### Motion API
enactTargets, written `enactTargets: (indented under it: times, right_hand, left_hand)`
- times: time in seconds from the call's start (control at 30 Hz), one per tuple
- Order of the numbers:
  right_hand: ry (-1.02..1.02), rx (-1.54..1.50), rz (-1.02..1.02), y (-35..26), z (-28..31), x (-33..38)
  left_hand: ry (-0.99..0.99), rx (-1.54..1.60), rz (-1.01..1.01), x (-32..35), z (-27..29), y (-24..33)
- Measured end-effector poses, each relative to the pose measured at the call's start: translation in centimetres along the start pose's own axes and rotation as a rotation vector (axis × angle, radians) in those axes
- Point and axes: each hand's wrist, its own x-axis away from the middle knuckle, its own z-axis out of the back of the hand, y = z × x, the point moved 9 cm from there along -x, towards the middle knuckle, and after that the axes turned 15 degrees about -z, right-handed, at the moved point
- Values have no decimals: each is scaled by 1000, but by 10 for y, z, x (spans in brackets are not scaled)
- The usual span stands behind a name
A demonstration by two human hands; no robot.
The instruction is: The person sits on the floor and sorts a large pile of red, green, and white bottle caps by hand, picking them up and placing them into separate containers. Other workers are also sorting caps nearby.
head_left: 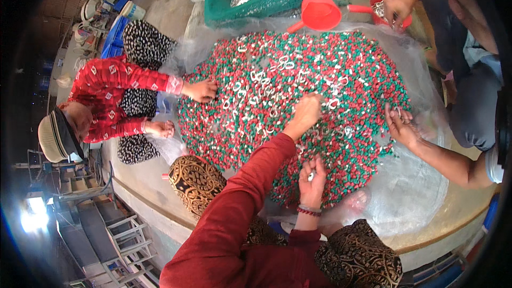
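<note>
A wide pile of small red, green and white pieces (256, 120) is spread over clear plastic sheeting, with larger white ring-shaped or hooked pieces (282, 64) scattered through it. My left hand (306, 113) reaches over the middle of the pile, fingers bent and drawn together at its surface; what they pinch, if anything, is hidden. Nearer to me, my right hand (313, 181) is turned palm up at the pile's near side. Its fingers curl around a small white piece (311, 176). A dark beaded bracelet (309, 210) circles that wrist.
A co-worker in red (114, 82) has both hands at the left side. On the right, another person's hand (402, 128) rests at the pile's edge; a hand above reaches into a red scoop (377, 8). Beyond are a green basket (224, 13) holding white pieces and a red dipper (322, 13).
</note>
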Motion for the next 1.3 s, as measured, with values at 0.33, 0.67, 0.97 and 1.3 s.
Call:
enactTargets:
  times: [0.33, 0.67, 0.97, 1.3]
  right_hand:
    - [85, -56, 12, -19, 0, 14]
    - [22, -21, 20, -22, -8, 14]
    - [-56, -85, -39, 0, -15, 28]
    - [-165, 56, -163, 33, -43, 52]
  left_hand:
    - [-136, -61, 104, -84, -51, -3]
    - [-20, 265, -231, 3, -24, 43]
    - [97, -11, -123, 9, 82, -24]
    - [-445, -294, -205, 40, 91, 53]
